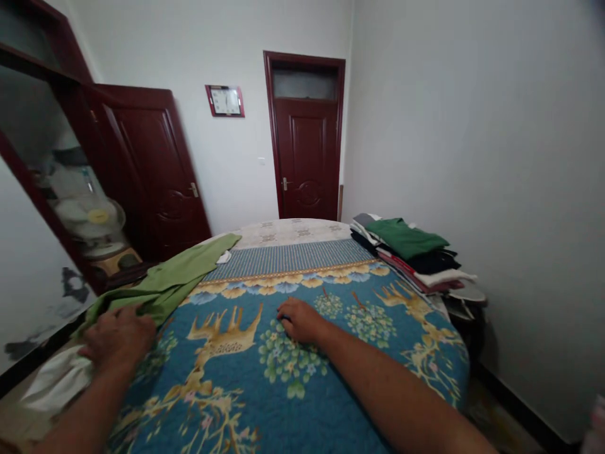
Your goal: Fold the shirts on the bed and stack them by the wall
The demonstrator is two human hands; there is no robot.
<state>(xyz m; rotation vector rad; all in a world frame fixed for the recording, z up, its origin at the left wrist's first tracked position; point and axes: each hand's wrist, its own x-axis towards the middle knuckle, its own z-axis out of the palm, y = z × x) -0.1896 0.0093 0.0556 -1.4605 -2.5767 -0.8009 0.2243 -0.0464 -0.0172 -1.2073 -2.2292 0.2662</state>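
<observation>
My left hand (120,334) is over the near end of a light green garment (182,271), at the left side of the bed-like surface. Its fingers bend downward and are blurred, so I cannot see whether they grip the cloth. Beside and below that hand hangs a white cloth (59,378). My right hand (300,320) is loosely closed above the patterned teal cover (227,378), near the middle, with no item showing in its curled fingers. Stretched out toward the far left edge, the green garment looks wrinkled.
A stack of folded clothes, topped by a green one (409,236), lies at the right edge by the wall. A small white piece (224,257) peeks out by the green garment. Behind are a closed door (309,151), an open door (142,157) and a wall clock (225,101).
</observation>
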